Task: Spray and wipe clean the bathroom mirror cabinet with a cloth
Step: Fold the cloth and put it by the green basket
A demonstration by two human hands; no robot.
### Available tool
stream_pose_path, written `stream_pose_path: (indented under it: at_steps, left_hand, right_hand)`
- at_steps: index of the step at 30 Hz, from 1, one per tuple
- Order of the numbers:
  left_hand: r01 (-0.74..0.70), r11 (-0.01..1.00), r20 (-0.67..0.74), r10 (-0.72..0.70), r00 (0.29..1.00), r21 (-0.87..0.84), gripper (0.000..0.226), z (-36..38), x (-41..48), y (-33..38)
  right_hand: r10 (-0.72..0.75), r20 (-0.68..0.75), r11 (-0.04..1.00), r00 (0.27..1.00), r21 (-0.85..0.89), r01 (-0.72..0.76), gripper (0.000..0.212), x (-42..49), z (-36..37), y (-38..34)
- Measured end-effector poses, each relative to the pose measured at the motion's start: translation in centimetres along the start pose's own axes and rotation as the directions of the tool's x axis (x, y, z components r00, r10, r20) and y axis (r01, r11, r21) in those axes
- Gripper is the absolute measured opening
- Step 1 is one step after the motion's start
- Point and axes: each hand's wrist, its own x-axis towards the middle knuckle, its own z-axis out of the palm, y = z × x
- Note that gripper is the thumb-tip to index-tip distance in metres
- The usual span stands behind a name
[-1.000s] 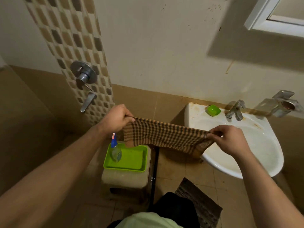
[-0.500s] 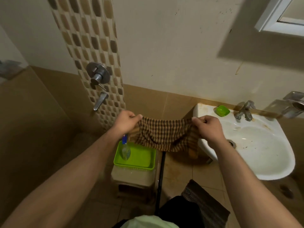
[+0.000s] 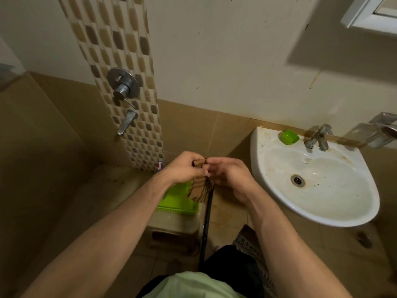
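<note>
A brown checked cloth (image 3: pixel 200 189) hangs folded between my two hands, which meet in the middle of the view. My left hand (image 3: pixel 182 168) pinches its top edge. My right hand (image 3: pixel 231 176) holds the cloth from the other side, fingers touching the left hand. Only the tip of the spray bottle (image 3: pixel 159 165) shows behind my left wrist, standing in the green tray (image 3: pixel 178 203). The white frame of the mirror cabinet (image 3: pixel 369 17) sits at the top right corner, far above my hands.
A stained white basin (image 3: pixel 318 183) with a tap (image 3: pixel 319 137) and a green soap dish (image 3: pixel 289 137) is on the right. The tray rests on a pale stool (image 3: pixel 174 224). A shower valve (image 3: pixel 123 86) is on the mosaic wall strip. A dark pole (image 3: pixel 205 229) stands by the stool.
My hands have come together, folding the cloth that was stretched wide between them. The view has shifted left and down.
</note>
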Motion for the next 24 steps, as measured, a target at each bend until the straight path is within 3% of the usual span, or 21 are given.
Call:
stream_pose_path:
  at_steps: [2,3,5,7,9,12,14,16,18,19,21,24]
  left_hand:
    - [-0.014,0.995,-0.015,0.015,1.0,0.096,0.015,-0.9,0.5,0.2]
    - [-0.02,0.991,0.011,0.019,1.0,0.13,0.018,-1.5,0.6,0.5]
    - [-0.035,0.981,0.096,0.016,0.995,0.191,0.024,-2.7,0.7,0.9]
    - [-0.054,0.963,0.159,0.012,0.987,0.265,0.026,-3.6,0.6,1.3]
    - [-0.082,0.921,0.19,0.009,0.982,0.38,0.027,-4.2,0.5,1.7]
    - [-0.062,0.865,0.146,-0.013,0.989,0.498,0.021,-5.2,-0.3,1.2]
    - [-0.019,0.846,0.065,-0.018,0.998,0.532,0.019,-6.1,-0.8,0.3]
    - [0.019,0.835,-0.037,0.002,0.999,0.551,0.015,-7.0,-1.3,-0.6]
    - [0.056,0.84,-0.112,0.006,0.994,0.539,0.014,-7.4,-1.8,-1.2]
    - [0.066,0.834,-0.108,-0.008,0.994,0.548,0.015,-7.5,-1.9,-1.2]
    - [0.056,0.837,-0.048,-0.035,0.998,0.544,0.014,-7.9,-2.1,-1.1]
    - [0.004,0.958,0.056,-0.021,0.998,0.286,0.012,-10.2,-2.8,0.0]
  right_hand:
    - [-0.141,-0.224,0.962,0.964,-0.259,0.081,0.025,0.4,-1.0,0.4]
    - [-0.227,-0.279,0.894,0.933,-0.44,0.086,0.038,0.6,-1.4,0.5]
    - [-0.26,-0.141,0.697,0.955,-0.712,0.085,0.079,1.3,-2.0,0.7]
    - [-0.107,0.084,0.503,0.991,-0.855,0.127,0.093,1.9,-1.7,0.9]
    - [-0.007,0.158,0.424,0.987,-0.894,0.146,0.072,2.3,-1.1,1.0]
    - [-0.015,0.187,0.324,0.982,-0.928,0.181,0.027,2.1,-0.4,1.3]
    - [-0.121,0.181,0.36,0.976,-0.908,0.213,0.018,1.7,-0.2,1.6]
    - [-0.274,0.096,0.496,0.957,-0.839,0.226,0.008,1.8,-0.3,1.7]
    - [-0.223,0.122,0.495,0.967,-0.841,0.22,0.006,2.1,-0.3,1.3]
    - [-0.192,0.141,0.484,0.971,-0.847,0.218,0.008,2.1,-0.4,1.2]
    - [-0.214,0.139,0.572,0.967,-0.785,0.239,0.01,2.2,-1.0,0.6]
    - [-0.229,0.209,0.751,0.951,-0.584,0.309,0.016,1.7,-2.6,-2.7]
